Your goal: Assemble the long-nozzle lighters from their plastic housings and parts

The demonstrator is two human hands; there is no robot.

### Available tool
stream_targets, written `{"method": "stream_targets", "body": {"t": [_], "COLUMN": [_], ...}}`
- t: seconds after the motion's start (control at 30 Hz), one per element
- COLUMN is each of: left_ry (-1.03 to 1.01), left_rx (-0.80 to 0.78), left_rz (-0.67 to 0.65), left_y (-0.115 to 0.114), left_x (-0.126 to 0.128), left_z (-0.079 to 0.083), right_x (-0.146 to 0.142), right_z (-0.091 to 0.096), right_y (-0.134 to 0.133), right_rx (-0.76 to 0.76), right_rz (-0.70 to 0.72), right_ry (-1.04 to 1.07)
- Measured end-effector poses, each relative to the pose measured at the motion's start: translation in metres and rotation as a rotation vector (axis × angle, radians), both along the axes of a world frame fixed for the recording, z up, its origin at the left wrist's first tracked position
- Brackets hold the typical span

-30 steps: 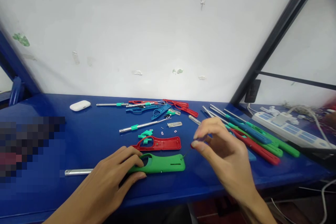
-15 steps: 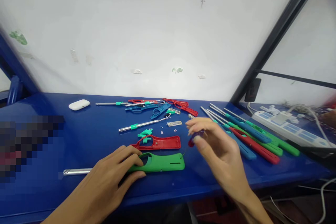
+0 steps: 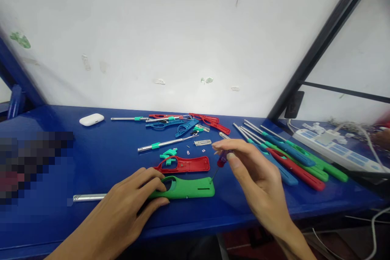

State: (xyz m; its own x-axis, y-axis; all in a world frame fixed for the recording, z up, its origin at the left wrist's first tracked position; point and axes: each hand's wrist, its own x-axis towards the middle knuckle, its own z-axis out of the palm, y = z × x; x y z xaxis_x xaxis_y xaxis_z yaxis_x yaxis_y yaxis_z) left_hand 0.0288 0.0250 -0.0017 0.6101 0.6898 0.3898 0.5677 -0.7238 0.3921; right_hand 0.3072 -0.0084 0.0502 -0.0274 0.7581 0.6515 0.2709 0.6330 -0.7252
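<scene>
A green long-nosed gas lighter (image 3: 190,187) lies flat near the table's front, its metal tube pointing left. My left hand (image 3: 137,197) is closed around its trigger end and holds it against the table. Between the thumb and fingers of my right hand (image 3: 254,174) is a small screwdriver (image 3: 222,160) with a purple-red handle. Its thin shaft slants down to the right end of the green lighter, where the tip meets the upper corner. Just behind the lighter lies an open red lighter shell half (image 3: 193,164), with a teal plastic part (image 3: 169,154) beside it.
Several whole lighters (image 3: 292,160) lie side by side at the right. Toward the wall are loose metal tubes (image 3: 164,144), blue shell pieces (image 3: 186,128), red shell pieces (image 3: 213,122) and a clear fuel tank (image 3: 202,143). A white case (image 3: 92,120) sits back left; a power strip (image 3: 338,146) is far right.
My right hand has shifted slightly, and the screwdriver handle now leans a little left and higher. My left hand and the green lighter stay in place.
</scene>
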Motion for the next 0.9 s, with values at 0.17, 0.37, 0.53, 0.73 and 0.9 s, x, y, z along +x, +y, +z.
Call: {"method": "stream_targets", "body": {"t": [0.17, 0.37, 0.53, 0.73, 0.9], "left_ry": [-0.005, 0.002, 0.0, -0.004, -0.012], "left_rx": [0.002, -0.004, 0.012, 0.014, 0.024], "left_rz": [0.0, -0.004, -0.01, -0.001, -0.004], "left_y": [0.0, 0.0, 0.0004, -0.0004, -0.0005], "left_x": [0.0001, 0.0001, -0.0007, -0.0004, 0.0017], "left_z": [0.0007, 0.0007, -0.0002, 0.0004, 0.003], "right_x": [-0.0016, -0.0004, 0.0004, 0.0002, 0.0005], "right_z": [-0.0034, -0.0027, -0.0019, -0.0037, -0.0039], "right_y": [0.0006, 0.0026, 0.0025, 0.0034, 0.0035], "right_rx": [0.05, 0.071, 0.036, 0.046, 0.068], "right_rz": [-0.002, -0.034, -0.04, -0.032, -0.005], "right_ry": [0.07, 0.063, 0.04, 0.066, 0.029]}}
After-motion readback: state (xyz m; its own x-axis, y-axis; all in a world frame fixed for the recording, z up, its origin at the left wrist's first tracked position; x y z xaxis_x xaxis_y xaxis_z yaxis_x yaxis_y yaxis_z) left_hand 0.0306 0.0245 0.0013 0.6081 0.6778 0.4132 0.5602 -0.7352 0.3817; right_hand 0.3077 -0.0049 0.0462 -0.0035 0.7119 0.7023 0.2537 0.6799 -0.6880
